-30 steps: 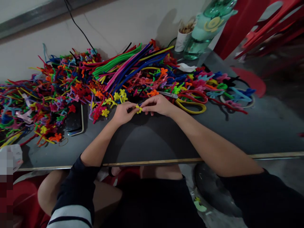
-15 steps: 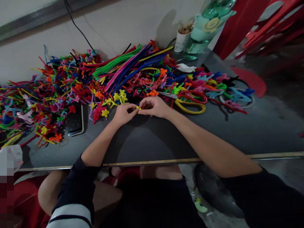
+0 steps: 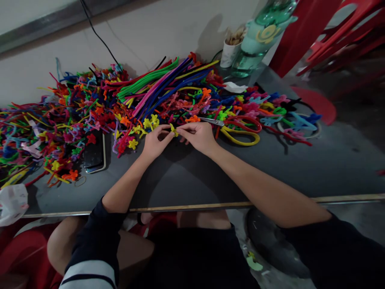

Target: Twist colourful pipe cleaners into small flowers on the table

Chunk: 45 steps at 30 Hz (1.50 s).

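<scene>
Between my fingertips is a small yellow pipe cleaner flower [image 3: 173, 129], held above the dark table [image 3: 180, 176]. My left hand [image 3: 155, 141] pinches it from the left, thumb and forefinger closed on its edge. From the other side my right hand [image 3: 200, 136] grips it with thumb and forefinger, the other fingers curled below. Just beyond my hands lie more yellow pipe cleaner flowers [image 3: 154, 120]. Scissors [image 3: 240, 130] with red and yellow handles rest right of my right hand, blades pointing left.
A large heap of coloured pipe cleaner pieces [image 3: 75, 104] spreads along the wall, with a bundle of straight pipe cleaners [image 3: 162, 86] on top. A phone [image 3: 94, 154] lies at left. A paper cup [image 3: 230, 54] and a green bottle [image 3: 249, 52] stand at the back right.
The yellow flower has turned and shows more of its shape between my fingers. My right fingers have shifted their pinch, and my left hand has risen slightly.
</scene>
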Available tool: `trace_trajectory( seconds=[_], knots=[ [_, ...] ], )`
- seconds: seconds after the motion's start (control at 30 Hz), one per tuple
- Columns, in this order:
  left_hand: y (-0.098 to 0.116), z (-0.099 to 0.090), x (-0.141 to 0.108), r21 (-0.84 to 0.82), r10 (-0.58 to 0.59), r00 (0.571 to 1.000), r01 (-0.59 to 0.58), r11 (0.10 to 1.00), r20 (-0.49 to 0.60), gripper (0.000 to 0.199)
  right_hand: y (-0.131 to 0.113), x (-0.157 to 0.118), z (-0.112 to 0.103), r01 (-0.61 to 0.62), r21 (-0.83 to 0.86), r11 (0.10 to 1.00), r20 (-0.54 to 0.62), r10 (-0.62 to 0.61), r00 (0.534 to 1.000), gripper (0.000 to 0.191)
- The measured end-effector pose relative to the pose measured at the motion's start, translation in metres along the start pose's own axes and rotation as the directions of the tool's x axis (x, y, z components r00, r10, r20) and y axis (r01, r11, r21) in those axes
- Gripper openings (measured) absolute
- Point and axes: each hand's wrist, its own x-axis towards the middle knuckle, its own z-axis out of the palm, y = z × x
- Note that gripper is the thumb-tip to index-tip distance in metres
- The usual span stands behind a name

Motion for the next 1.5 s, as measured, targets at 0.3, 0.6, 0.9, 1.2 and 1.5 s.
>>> trace_trajectory(
  seconds=[0.3, 0.6, 0.9, 1.2, 1.5],
  knots=[
    [0.000, 0.006, -0.002, 0.026, 0.035, 0.994, -0.032, 0.999, -0.104, 0.018, -0.005, 0.001, 0.002, -0.079, 0.183, 0.980, 0.116, 0.058, 0.992, 0.041],
    [0.011, 0.004, -0.007, 0.118, 0.138, 0.986, -0.127, 0.985, -0.090, 0.017, -0.003, 0.001, -0.004, -0.042, 0.123, 0.991, 0.134, 0.025, 0.991, 0.031],
    [0.008, 0.005, -0.008, 0.138, 0.217, 0.971, -0.202, 0.970, -0.104, 0.016, -0.009, -0.004, -0.004, -0.024, 0.067, 0.997, 0.127, 0.015, 0.992, 0.032],
    [0.009, 0.007, -0.011, 0.199, 0.228, 0.971, -0.210, 0.957, -0.070, 0.011, -0.005, -0.003, -0.011, 0.100, -0.021, 0.995, 0.170, -0.095, 0.981, 0.026],
    [0.007, 0.008, -0.005, 0.422, 0.188, 0.982, -0.162, 0.892, -0.022, 0.016, -0.001, -0.001, -0.008, 0.405, -0.343, 0.848, 0.100, -0.396, 0.913, 0.023]
  ],
)
